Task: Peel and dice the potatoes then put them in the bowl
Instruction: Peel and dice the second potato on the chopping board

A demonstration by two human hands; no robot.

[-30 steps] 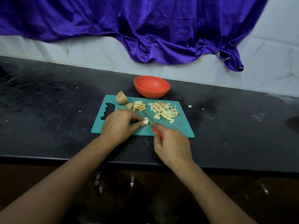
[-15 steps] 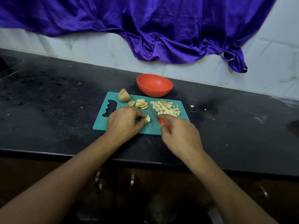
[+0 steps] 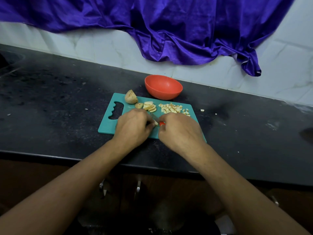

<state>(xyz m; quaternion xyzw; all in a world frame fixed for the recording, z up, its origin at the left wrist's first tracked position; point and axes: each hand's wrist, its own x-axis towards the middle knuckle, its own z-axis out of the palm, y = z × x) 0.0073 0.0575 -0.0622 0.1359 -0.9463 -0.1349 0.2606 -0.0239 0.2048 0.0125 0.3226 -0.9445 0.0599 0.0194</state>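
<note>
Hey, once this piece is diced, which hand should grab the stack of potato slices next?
Probably the left hand. It lies nearest the pale stack of potato slices on the teal plastic cutting board, holding only a small potato piece, while the right hand grips the red-handled knife.

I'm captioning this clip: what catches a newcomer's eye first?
A purple cloth hangs across the top of the wall. Below, a red bowl sits empty behind a teal board on the counter. On the board, the left hand holds a potato piece while the right hand grips a knife.
</note>
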